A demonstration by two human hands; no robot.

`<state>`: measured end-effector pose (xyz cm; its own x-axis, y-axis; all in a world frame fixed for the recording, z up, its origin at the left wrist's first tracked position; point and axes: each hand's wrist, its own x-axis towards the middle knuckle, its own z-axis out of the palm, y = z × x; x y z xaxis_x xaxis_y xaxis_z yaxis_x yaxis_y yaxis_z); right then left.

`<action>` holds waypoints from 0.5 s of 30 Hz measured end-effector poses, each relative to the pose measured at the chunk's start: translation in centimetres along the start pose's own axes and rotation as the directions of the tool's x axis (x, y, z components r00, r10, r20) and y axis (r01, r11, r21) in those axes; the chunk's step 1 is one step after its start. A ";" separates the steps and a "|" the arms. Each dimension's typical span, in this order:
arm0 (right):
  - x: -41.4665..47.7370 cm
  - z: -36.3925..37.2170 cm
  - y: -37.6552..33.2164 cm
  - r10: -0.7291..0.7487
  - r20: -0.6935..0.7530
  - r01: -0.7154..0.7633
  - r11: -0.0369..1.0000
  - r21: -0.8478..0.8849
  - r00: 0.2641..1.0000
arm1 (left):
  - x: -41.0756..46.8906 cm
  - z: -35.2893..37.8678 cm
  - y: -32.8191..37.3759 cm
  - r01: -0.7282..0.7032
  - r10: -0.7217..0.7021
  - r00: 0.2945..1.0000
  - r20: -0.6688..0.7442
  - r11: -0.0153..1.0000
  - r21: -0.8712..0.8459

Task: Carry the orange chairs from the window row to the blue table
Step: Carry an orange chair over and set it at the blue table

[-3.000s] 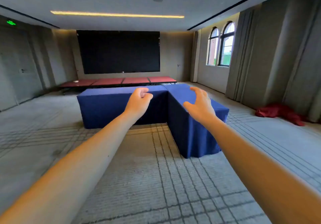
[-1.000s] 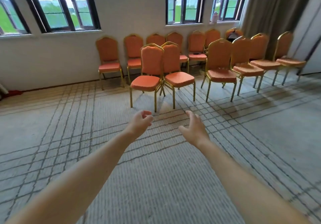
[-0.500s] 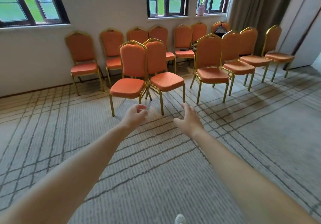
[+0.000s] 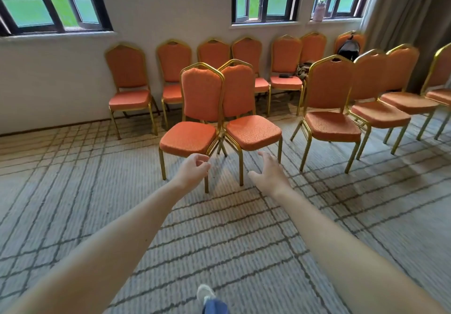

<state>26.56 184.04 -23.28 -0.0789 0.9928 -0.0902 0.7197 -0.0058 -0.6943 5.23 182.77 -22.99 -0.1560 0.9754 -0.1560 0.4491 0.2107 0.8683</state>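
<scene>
Orange chairs (image 4: 195, 109) touching, near; left hand (image 4: 194, 168) loosely curled, right hand (image 4: 269, 174) spread; both empty.

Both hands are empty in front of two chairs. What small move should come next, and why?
Probably step closer and grip the left chair and the right chair by their backs: the left hand and right hand hold nothing and hover short of both seats.
</scene>
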 end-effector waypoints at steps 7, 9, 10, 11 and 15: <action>18.4 2.4 -3.2 -0.022 0.051 0.022 1.000 0.006 0.998 | 19.2 -2.7 0.0 -0.015 0.018 0.999 -0.037 0.998 0.068; 23.2 3.2 -4.5 -0.037 0.076 0.035 0.999 0.029 0.996 | 24.3 -3.8 -0.1 0.011 -0.008 0.999 -0.041 0.998 0.062; 25.3 3.5 -5.0 -0.044 0.083 0.041 0.998 0.042 0.996 | 26.5 -4.2 -0.3 0.022 -0.019 0.999 -0.041 0.998 0.061; 27.4 3.9 -5.4 -0.045 0.090 0.041 0.998 0.051 0.995 | 28.7 -4.6 -0.5 0.034 -0.031 0.999 -0.043 0.998 0.058; 35.0 5.2 -6.0 -0.015 0.139 0.010 0.999 0.038 0.990 | 35.4 -5.5 -1.8 0.075 -0.073 0.997 -0.035 0.996 0.048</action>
<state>15.94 218.20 -26.00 -0.1853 0.9664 -0.1782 0.6924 -0.0002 -0.7215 -5.99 216.59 -27.48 -0.2192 0.9544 -0.2025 0.4782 0.2860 0.8304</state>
